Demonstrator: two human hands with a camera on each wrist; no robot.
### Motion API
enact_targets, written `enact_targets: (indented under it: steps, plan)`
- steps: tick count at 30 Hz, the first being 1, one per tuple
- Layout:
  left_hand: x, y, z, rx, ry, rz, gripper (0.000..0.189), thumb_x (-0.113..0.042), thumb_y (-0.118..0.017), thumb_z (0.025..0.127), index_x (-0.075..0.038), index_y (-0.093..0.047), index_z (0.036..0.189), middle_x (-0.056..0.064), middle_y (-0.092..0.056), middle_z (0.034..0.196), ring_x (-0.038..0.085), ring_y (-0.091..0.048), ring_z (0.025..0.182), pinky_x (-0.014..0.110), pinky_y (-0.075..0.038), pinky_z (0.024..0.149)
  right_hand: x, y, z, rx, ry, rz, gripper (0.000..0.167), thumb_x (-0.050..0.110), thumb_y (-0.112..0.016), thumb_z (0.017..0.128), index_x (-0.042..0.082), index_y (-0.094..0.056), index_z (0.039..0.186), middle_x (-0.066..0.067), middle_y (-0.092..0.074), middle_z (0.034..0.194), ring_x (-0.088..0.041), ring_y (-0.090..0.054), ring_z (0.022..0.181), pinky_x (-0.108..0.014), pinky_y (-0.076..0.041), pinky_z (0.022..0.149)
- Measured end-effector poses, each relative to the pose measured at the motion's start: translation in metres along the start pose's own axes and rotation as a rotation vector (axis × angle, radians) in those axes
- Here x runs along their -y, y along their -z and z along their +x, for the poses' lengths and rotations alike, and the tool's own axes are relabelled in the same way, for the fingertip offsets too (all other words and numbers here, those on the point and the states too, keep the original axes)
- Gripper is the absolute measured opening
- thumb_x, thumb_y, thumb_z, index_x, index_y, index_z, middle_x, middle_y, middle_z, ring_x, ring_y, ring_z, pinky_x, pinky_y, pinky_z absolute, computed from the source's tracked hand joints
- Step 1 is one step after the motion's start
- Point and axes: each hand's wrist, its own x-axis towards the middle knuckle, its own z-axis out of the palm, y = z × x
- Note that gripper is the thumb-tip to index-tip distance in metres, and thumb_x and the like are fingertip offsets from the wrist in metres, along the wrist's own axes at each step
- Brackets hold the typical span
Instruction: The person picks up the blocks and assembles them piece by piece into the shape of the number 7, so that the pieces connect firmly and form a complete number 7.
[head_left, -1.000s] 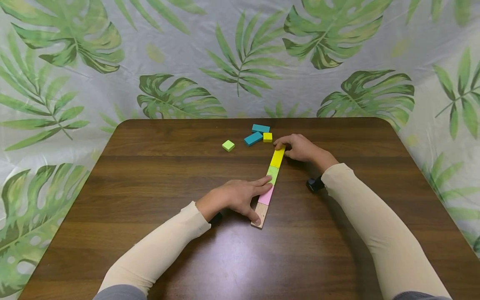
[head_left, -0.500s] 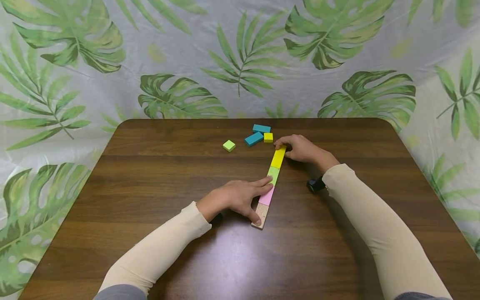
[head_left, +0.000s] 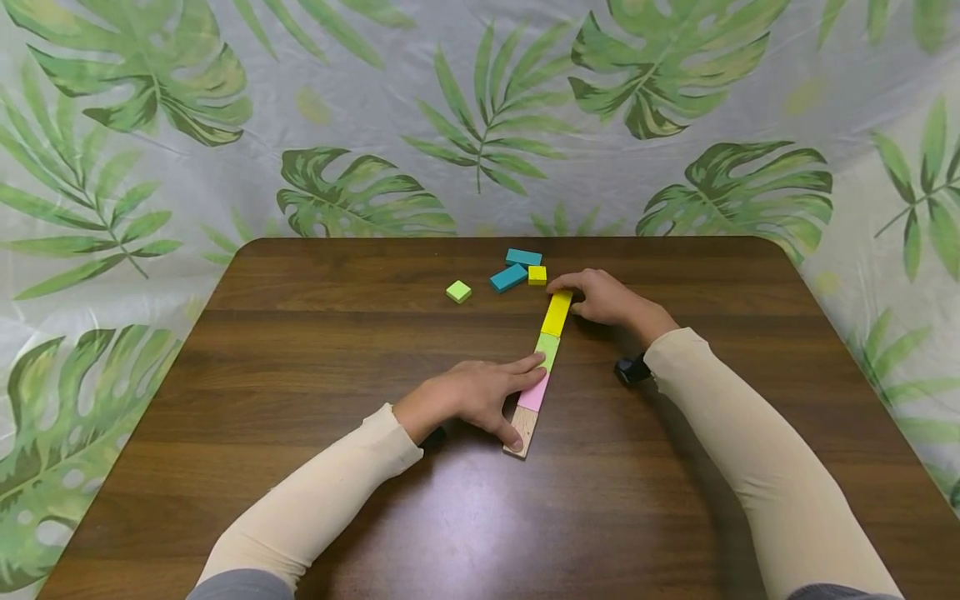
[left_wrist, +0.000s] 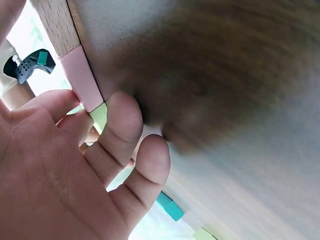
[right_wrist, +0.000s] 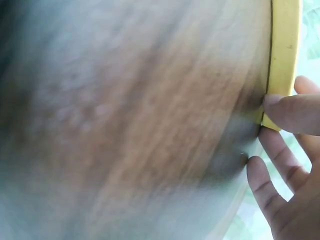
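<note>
A straight row of flat blocks runs away from me on the table: a bare wooden block (head_left: 526,423), a pink block (head_left: 533,396), a light green block (head_left: 548,344) and a yellow block (head_left: 557,313) at the far end. My left hand (head_left: 480,394) lies across the near part from the left, thumb on the wooden block, two fairly straight fingertips on the green and pink ones. At the far end my right hand (head_left: 603,297) pinches the yellow block; in the right wrist view its thumb presses the side of this yellow block (right_wrist: 284,50), other fingers round the end.
Beyond the row lie two teal blocks (head_left: 508,277), a small yellow block (head_left: 537,275) and, farther left, a small lime green block (head_left: 458,291). The brown wooden table (head_left: 300,367) ends at a leaf-patterned curtain (head_left: 360,192).
</note>
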Motion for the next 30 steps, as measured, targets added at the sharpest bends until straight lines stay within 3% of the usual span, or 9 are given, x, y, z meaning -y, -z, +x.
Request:
enact_targets:
  steps: [13,19,23,30]
  plan:
    - [0.000,0.000,-0.001,-0.001,0.000,-0.004,0.102,-0.058,-0.075,0.079,-0.035,-0.016,0.159,-0.019,0.002,0.168,0.019,-0.037,0.148,0.044,-0.040,0.110,0.000,0.001,0.001,0.015,0.013,-0.021,0.042,-0.005,-0.058,0.090,0.011,-0.067,0.128,-0.013,-0.062,0.139,-0.038,-0.052,0.131,-0.055,-0.043,0.107]
    - [-0.001,0.000,-0.001,-0.004,0.002,0.003,0.102,-0.059,-0.074,0.079,-0.035,-0.016,0.159,-0.019,0.001,0.168,0.019,-0.037,0.148,0.043,-0.040,0.110,-0.003,0.003,0.000,-0.011,0.021,-0.009,0.046,-0.004,-0.058,0.087,0.012,-0.067,0.129,-0.012,-0.063,0.136,-0.036,-0.055,0.125,-0.053,-0.045,0.103]
    - [-0.002,0.001,-0.001,-0.005,0.006,0.004,0.102,-0.058,-0.075,0.079,-0.035,-0.017,0.159,-0.019,0.001,0.168,0.019,-0.039,0.147,0.044,-0.041,0.109,-0.005,0.008,-0.001,-0.037,0.023,0.023,0.046,-0.004,-0.058,0.086,0.011,-0.067,0.129,-0.012,-0.063,0.137,-0.035,-0.054,0.130,-0.055,-0.043,0.107]
    - [-0.002,0.000,-0.001,-0.005,0.011,0.002,0.103,-0.058,-0.075,0.078,-0.036,-0.016,0.159,-0.019,0.001,0.168,0.020,-0.039,0.147,0.044,-0.041,0.109,-0.005,0.012,0.000,-0.032,-0.054,0.008,0.036,0.009,-0.060,0.093,0.006,-0.065,0.128,-0.018,-0.060,0.138,-0.039,-0.050,0.132,-0.058,-0.038,0.111]
